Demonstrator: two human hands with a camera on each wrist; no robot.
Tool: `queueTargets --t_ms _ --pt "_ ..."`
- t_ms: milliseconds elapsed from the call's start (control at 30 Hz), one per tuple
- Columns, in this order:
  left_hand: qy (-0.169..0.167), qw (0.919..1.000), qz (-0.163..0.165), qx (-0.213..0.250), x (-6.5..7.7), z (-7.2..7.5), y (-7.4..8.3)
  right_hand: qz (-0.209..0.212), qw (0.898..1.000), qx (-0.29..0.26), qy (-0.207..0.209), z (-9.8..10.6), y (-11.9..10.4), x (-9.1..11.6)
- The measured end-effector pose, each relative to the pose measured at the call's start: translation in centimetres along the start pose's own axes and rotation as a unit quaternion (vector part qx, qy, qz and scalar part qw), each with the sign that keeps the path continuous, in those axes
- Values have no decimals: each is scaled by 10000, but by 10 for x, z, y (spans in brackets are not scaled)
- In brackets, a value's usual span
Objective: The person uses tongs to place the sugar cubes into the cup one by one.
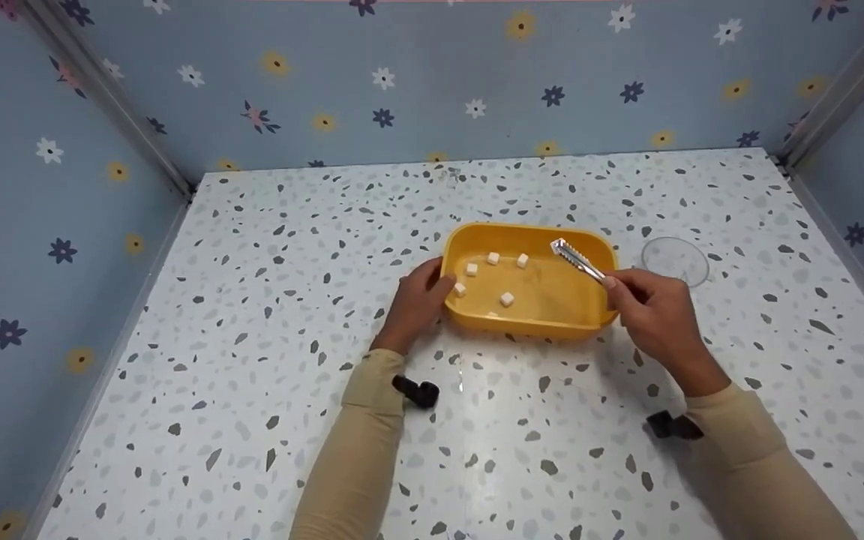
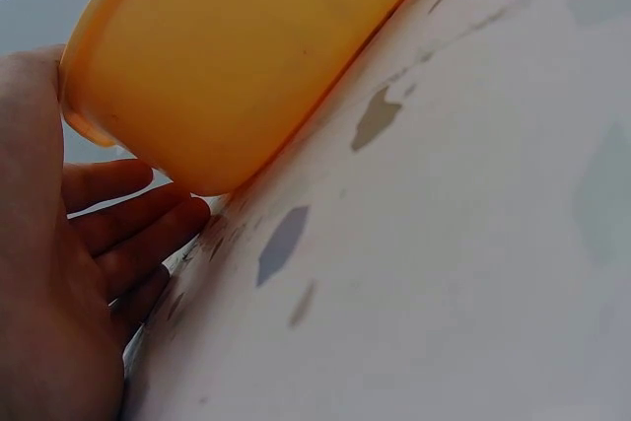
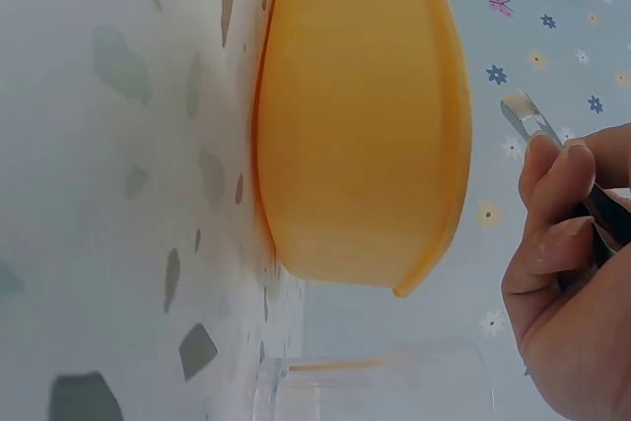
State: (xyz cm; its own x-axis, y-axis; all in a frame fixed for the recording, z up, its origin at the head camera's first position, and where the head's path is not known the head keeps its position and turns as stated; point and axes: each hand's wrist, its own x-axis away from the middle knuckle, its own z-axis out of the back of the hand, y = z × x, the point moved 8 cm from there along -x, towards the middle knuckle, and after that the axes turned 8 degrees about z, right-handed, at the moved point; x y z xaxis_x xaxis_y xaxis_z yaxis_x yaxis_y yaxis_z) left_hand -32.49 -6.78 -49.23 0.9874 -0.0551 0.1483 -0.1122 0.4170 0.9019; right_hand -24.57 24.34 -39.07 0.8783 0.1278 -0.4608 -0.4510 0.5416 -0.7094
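Observation:
A yellow plastic tub [image 1: 522, 327] stands on the speckled table, several small white cubes [image 1: 507, 299] lying mostly toward its left side. My left hand [image 1: 418, 306] holds the tub's left end, thumb at the rim; in the left wrist view the other fingers [image 2: 148, 229] reach along its outer wall. Over the tub's right end, my right hand [image 1: 657, 313] grips metal tongs [image 1: 582, 264] with toothed edges, their tips pointing inward above the tub floor. Something pale shows at the tips in the right wrist view; I cannot tell whether it is a cube.
Just right of the tub stands a round clear container [image 1: 676, 261], its transparent wall also visible low in the right wrist view. Flower-patterned panels [image 1: 432, 82] enclose the table at the back and both sides.

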Motion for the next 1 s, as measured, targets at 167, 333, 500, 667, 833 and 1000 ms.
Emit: queueTargets --t_ms 167,333,500,667,833,1000 --pt "-9 10000 17 -2 0 -1 1 89 9998 67 153 11 -3 -3" --pt "-13 10000 39 -24 0 -1 1 98 9991 172 367 23 -1 -6" --pt "-25 10000 36 -11 0 -1 0 132 9979 395 505 31 2 -6" --pt "-17 10000 69 21 0 -1 -2 274 9964 516 614 36 2 -7" --pt "-22 9999 123 12 0 -2 -2 214 9953 609 722 45 5 -7" --pt "18 10000 -9 -29 1 -1 0 147 9939 684 858 57 8 -8"
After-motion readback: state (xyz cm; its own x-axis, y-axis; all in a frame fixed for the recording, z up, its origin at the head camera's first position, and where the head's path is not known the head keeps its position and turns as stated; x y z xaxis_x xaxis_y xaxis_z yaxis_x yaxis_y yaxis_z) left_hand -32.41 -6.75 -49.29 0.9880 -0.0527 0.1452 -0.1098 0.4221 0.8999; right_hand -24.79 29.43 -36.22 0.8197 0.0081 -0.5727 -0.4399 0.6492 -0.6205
